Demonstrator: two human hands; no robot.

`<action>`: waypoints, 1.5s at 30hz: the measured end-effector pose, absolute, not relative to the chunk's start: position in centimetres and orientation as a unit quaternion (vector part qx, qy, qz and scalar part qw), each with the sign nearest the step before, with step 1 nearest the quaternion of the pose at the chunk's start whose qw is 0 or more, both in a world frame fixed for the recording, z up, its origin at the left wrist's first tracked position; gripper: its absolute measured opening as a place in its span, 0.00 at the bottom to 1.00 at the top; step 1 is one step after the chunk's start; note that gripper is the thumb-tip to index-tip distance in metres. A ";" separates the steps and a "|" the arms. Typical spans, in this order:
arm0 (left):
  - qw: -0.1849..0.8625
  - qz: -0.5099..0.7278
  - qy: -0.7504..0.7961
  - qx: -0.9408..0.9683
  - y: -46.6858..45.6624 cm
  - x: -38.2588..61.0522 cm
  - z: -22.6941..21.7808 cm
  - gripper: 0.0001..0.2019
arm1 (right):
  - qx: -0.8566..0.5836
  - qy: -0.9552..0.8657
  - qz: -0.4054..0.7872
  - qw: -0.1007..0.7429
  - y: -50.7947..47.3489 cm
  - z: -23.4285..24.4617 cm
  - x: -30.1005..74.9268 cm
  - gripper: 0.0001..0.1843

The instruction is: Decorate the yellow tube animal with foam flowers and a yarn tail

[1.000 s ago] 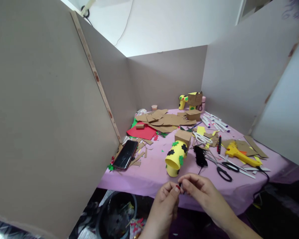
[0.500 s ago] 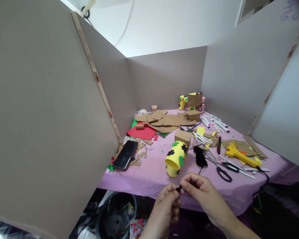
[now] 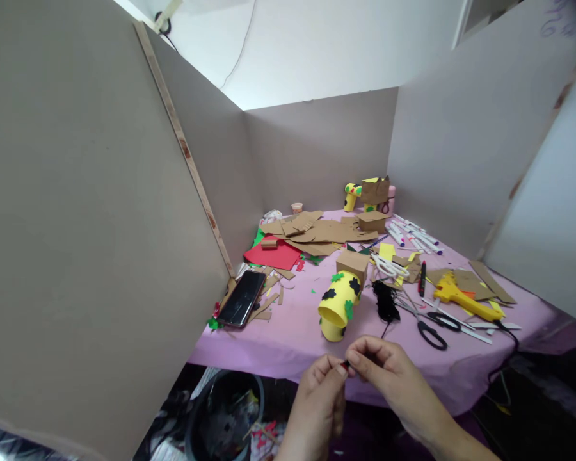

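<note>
Close together at the table's front edge, my left hand (image 3: 319, 390) and my right hand (image 3: 386, 368) both pinch a small black piece (image 3: 345, 364) that shows a touch of red. Fingertips cover most of it, so its kind is unclear. Just beyond them stands a yellow paper-covered tube figure (image 3: 338, 307) with green and black cutouts and a cardboard box head (image 3: 352, 264). To its right lies a bundle of black yarn (image 3: 386, 302); a strand from it runs down towards my right hand and out of sight behind it.
Black-handled scissors (image 3: 432, 333), a yellow glue gun (image 3: 465, 301) and white scissors (image 3: 388, 267) lie to the right. A phone (image 3: 242, 299) and cardboard scraps are on the left. Red sheet (image 3: 273, 253) and cardboard (image 3: 326, 232) lie farther back. A bin (image 3: 259, 387) stands below the table.
Both hands stay nearly in place, with a slight shift of the fingers. A bit of red now shows at the black piece between the fingertips.
</note>
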State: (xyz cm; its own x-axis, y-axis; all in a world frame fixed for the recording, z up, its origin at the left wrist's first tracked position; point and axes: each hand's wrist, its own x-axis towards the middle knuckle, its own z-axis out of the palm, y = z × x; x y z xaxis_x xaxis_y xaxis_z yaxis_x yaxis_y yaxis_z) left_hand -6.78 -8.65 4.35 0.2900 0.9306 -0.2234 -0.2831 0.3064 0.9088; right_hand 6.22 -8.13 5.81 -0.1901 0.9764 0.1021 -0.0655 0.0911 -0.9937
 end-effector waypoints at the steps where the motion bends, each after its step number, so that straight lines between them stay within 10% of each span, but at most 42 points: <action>1: 0.696 0.437 0.405 0.400 -8.7 -6.8 4.3 0.21 | -0.410 -0.556 0.533 0.488 -8.1 5.8 6.2 0.15; 9: 0.708 0.412 0.399 0.412 -9.2 -7.2 5.1 0.23 | -0.408 -0.515 0.557 0.508 -8.2 5.6 6.0 0.15; 23: 0.350 0.421 0.518 0.657 -10.2 -7.7 5.7 0.11 | -0.394 -0.472 0.578 0.537 -8.8 5.1 5.1 0.15; 45: 0.759 0.513 0.344 0.207 -9.7 -7.7 6.4 0.12 | -0.361 -0.395 0.672 0.513 -9.6 4.9 4.3 0.19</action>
